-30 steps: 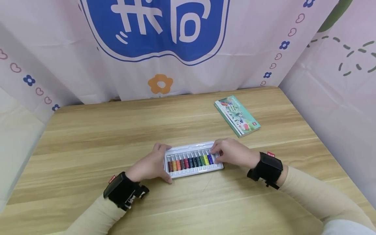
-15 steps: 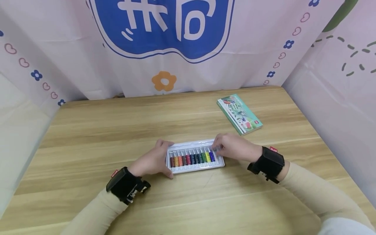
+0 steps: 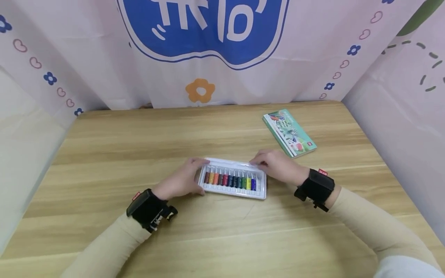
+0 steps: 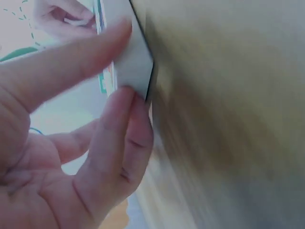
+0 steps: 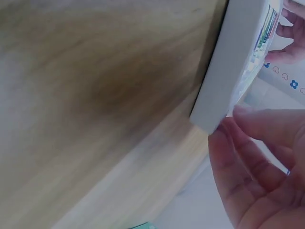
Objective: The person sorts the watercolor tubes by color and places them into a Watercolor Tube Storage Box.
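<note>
A shallow white tray (image 3: 231, 165) of small paint tubes (image 3: 230, 180) lies between the two hands in the head view. The tubes stand in a row, from brown and orange through dark blue and green to yellow and purple. My left hand (image 3: 182, 179) grips the tray's left end, thumb at the near corner and fingers at the far one. At the far right corner, my right hand (image 3: 278, 166) pinches the rim. The left wrist view shows thumb and fingers against the white end wall (image 4: 131, 67). In the right wrist view, thumb and fingertips meet at the tray's corner (image 5: 212, 121).
A green-covered book (image 3: 290, 133) with a plant picture lies behind the right hand on the wooden table (image 3: 222, 235). A printed cloth (image 3: 167, 77) hangs along the table's back edge. Both wrists wear black camera mounts (image 3: 317, 189).
The tray has turned, its right end swinging nearer and its left end farther away. My right hand has shifted from the right end to the far right corner. The head view has tilted slightly.
</note>
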Demonstrator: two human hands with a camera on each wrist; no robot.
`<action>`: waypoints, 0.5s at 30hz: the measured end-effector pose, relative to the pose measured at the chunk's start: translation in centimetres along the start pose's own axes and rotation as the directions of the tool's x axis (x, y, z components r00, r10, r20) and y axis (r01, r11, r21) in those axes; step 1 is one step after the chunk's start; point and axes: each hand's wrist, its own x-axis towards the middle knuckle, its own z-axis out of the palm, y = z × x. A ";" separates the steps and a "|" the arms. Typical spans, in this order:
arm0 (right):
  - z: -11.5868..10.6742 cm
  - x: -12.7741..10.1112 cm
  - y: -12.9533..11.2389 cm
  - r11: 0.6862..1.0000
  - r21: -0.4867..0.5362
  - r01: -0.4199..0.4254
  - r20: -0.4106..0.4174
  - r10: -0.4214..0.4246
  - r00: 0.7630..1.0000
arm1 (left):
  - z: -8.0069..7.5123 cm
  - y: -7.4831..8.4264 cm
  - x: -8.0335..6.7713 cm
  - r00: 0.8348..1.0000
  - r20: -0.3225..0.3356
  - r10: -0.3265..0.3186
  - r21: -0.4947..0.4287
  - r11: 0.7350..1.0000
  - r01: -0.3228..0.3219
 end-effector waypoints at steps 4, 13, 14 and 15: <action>-0.3 -0.4 0.2 0.998 0.017 -0.063 0.027 0.062 0.998 | -0.8 -0.1 0.9 1.000 -0.018 -0.009 0.004 1.000 0.009; -0.6 -0.7 0.3 0.979 0.106 -0.176 0.105 0.165 0.981 | -2.1 -0.3 2.8 0.999 0.034 0.019 -0.024 1.000 -0.019; -0.6 -0.8 0.4 0.975 0.124 -0.183 0.119 0.169 0.978 | -2.2 -0.4 3.1 0.999 0.029 0.015 -0.030 0.999 -0.014; -0.5 -0.9 0.4 0.969 0.154 -0.193 0.140 0.172 0.975 | -2.2 -0.5 3.3 1.000 0.022 0.016 -0.041 0.999 -0.015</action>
